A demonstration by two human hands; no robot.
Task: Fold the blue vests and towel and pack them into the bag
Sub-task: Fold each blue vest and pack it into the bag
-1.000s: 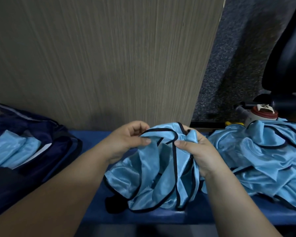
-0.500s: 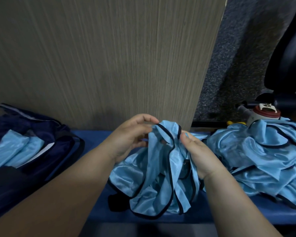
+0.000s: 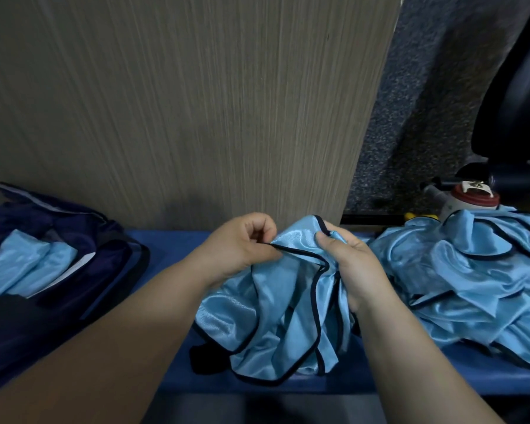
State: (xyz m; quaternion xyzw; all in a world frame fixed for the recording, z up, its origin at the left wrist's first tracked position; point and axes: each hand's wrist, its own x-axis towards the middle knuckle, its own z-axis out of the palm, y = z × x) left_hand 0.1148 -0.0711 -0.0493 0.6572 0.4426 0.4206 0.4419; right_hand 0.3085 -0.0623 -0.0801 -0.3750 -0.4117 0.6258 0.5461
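A crumpled light-blue vest [image 3: 276,313] with black trim hangs between my hands above the blue bench. My left hand [image 3: 239,246] pinches its black-trimmed edge at the upper left. My right hand [image 3: 349,258] grips bunched fabric at the upper right. A heap of more blue vests [image 3: 471,276] lies on the bench to the right. The dark navy bag [image 3: 74,270] lies open at the left, with folded light-blue cloth [image 3: 22,267] inside it.
A wood-grain panel [image 3: 196,102] rises right behind the blue bench [image 3: 172,243]. A white bottle with a red cap [image 3: 468,200] stands behind the vest heap. A dark chair [image 3: 514,117] is at the far right, over grey carpet [image 3: 416,117].
My hands have shifted their hold along the vest's top edge. The left hand now pinches the black trim lower down, and the fabric between the hands has spread wider.
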